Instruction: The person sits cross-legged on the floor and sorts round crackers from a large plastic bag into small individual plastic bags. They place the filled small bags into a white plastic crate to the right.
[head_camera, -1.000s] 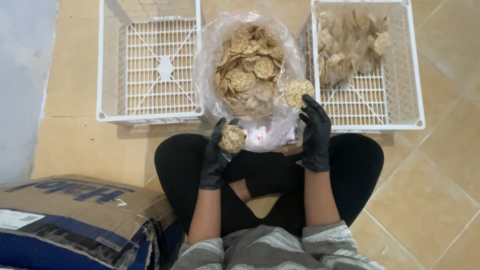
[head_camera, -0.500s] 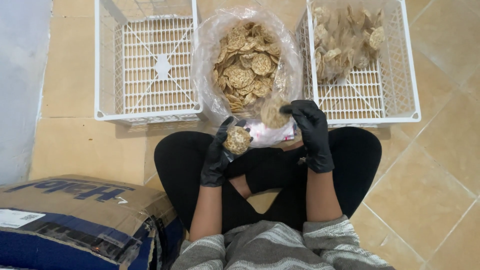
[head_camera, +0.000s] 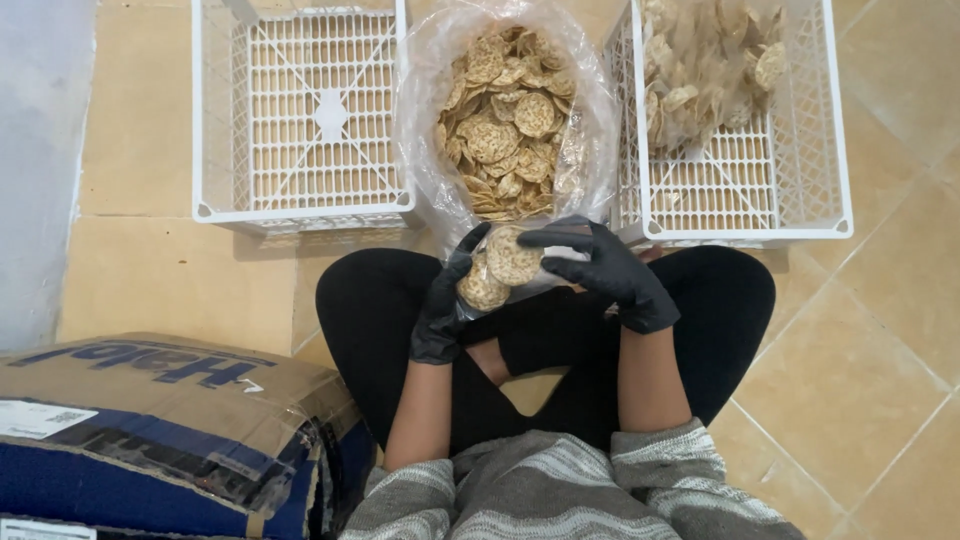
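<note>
Two round crackers (head_camera: 500, 268) sit between both black-gloved hands, above the lap. Head view: left hand (head_camera: 447, 305) pinches the lower cracker from the left; right hand (head_camera: 600, 268) closes its grip over the upper one. Just beyond, an open plastic bag (head_camera: 430, 120) of crackers stands between two white crates (head_camera: 300, 215) on the tiled floor (head_camera: 850, 330).

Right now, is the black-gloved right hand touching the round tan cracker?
Touching. The head view shows the black-gloved right hand with its fingers laid across the upper round tan cracker, no gap visible.
</note>
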